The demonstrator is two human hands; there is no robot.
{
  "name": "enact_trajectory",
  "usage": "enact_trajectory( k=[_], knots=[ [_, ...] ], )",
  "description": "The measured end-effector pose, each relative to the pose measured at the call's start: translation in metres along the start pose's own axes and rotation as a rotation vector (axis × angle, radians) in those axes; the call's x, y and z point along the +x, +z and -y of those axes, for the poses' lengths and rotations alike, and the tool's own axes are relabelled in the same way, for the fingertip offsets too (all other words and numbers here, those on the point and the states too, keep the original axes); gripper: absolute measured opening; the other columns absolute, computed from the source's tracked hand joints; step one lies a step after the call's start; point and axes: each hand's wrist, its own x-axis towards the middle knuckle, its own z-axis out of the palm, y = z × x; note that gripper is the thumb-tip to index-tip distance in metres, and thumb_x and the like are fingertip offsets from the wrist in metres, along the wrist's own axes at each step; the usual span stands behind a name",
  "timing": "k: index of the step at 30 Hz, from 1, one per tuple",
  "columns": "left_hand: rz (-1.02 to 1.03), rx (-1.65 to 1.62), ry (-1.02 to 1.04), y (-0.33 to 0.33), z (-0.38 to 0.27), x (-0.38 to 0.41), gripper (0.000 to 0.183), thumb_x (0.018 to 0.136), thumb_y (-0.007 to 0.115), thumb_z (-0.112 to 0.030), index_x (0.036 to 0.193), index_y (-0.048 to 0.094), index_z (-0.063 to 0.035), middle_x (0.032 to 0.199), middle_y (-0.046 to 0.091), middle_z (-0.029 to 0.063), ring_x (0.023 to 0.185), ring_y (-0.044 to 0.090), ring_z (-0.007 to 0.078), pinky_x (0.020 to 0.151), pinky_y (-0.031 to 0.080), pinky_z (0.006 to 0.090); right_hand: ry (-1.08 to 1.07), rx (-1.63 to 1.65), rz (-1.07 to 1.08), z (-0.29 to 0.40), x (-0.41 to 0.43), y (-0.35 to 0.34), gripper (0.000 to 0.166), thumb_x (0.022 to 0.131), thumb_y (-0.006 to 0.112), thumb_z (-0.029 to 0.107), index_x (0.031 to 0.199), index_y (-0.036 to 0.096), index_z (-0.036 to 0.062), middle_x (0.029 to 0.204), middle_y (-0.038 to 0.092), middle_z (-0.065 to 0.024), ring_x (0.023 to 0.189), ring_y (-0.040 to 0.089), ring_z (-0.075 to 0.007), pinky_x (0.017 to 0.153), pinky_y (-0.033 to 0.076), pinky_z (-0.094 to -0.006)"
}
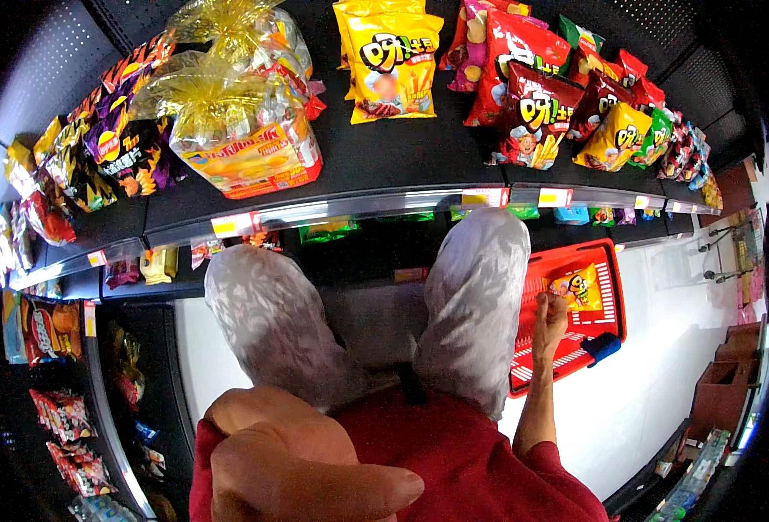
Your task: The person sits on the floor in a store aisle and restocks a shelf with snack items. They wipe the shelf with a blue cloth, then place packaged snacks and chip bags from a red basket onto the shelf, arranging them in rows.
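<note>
My right hand (551, 317) is over the red plastic shopping basket (609, 261) on the floor at my right. Its curled fingers are at the near edge of a yellow snack bag (579, 287) inside the basket; whether they grip the bag is hard to tell. A dark blue item (601, 348) hangs over the basket's rim. Close to the camera, in front of my red shirt, is my left hand (299, 457), with the thumb extended and no object visible in it. Some of its fingers are hidden. Yellow snack bags (394, 72) stand on the black shelf (358, 156) ahead.
Cellophane-wrapped snack packs (247, 150) and dark chip bags (123, 150) fill the shelf's left part. Red and brown snack bags (534, 117) stand right of centre. My knees lie below the shelf edge. More shelving (107, 378) is at left; cardboard boxes (717, 391) are at far right.
</note>
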Motion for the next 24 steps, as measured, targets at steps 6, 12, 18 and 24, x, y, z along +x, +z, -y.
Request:
enact_trajectory(
  k=[6,12,18,24],
  knots=[
    [0.373,-0.084,0.359,-0.010,0.038,0.017,0.021,0.092,0.065,-0.035,0.097,0.053,-0.0189,0.090,0.055,-0.0015,0.078,0.056,0.0165,0.065,0.052,0.0329,0.074,0.081,0.039,0.002,-0.007,0.004,0.014,0.094,0.061,0.011,0.090,0.063,-0.0020,0.087,0.065,-0.0114,0.082,0.060,-0.0227,0.078,0.048,-0.0354],
    [0.278,0.130,0.466,0.009,0.041,-0.007,0.020,0.097,0.054,-0.041,0.098,0.062,-0.0221,0.096,0.060,-0.0009,0.083,0.061,0.0151,0.071,0.055,0.0319,-0.025,0.024,0.017,0.003,-0.011,0.004,0.012,0.094,0.061,0.008,0.089,0.063,-0.0028,0.083,0.063,-0.0127,0.079,0.060,-0.0233,0.075,0.049,-0.0364],
    [0.438,0.197,0.792,0.007,0.056,0.011,0.020,0.091,0.060,-0.039,0.103,0.069,-0.0254,0.098,0.062,-0.0012,0.090,0.062,0.0136,0.075,0.055,0.0277,0.022,0.032,0.025,-0.011,-0.014,0.007,0.013,0.093,0.062,0.009,0.089,0.064,-0.0036,0.083,0.062,-0.0136,0.079,0.060,-0.0246,0.073,0.048,-0.0382],
    [0.573,0.236,0.614,0.028,0.054,0.014,0.021,0.085,0.069,-0.034,0.101,0.070,-0.0210,0.095,0.063,-0.0001,0.090,0.061,0.0180,0.080,0.054,0.0331,0.218,0.125,0.054,-0.004,-0.020,0.000,0.011,0.094,0.059,0.007,0.092,0.062,-0.0034,0.085,0.061,-0.0116,0.080,0.058,-0.0207,0.074,0.048,-0.0361]
  ],
)
